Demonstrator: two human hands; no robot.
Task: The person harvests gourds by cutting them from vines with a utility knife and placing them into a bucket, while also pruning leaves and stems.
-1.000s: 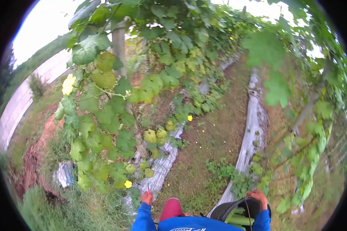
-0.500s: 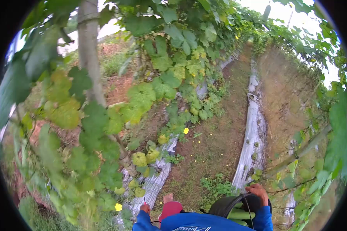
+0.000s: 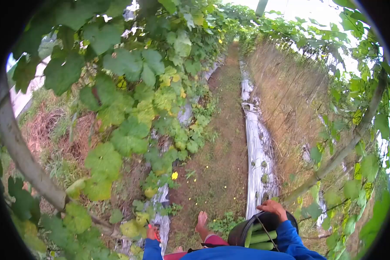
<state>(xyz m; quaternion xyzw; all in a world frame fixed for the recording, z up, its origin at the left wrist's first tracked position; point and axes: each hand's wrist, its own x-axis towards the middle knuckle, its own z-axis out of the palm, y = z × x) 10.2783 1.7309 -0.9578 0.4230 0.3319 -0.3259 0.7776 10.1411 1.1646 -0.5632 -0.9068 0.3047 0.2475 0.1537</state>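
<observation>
My right hand [image 3: 274, 209] is closed on the far rim of a black bucket [image 3: 235, 234] beside my body. Inside lie several long green gourds [image 3: 261, 237], and a thin handle crosses the opening. On the other side, my left hand [image 3: 151, 232] is closed around a small red tool [image 3: 157, 236]. Its red parts stick out of the fist, but its exact kind is too small to make out. Large vine leaves [image 3: 104, 162] hang above and to the left of that hand.
A dirt path [image 3: 216, 143] runs ahead between strips of silver plastic mulch [image 3: 260, 160]. Curved poles [image 3: 28, 160] stand at left and right [image 3: 333, 162]. Leafy vines arch overhead. My bare foot [image 3: 201, 221] is on the path; fallen yellow flowers [image 3: 174, 175] are scattered about.
The view has moved forward along the row and turned right, so path and mulch sit further left. A bare foot shows further ahead. Both hands keep their hold.
</observation>
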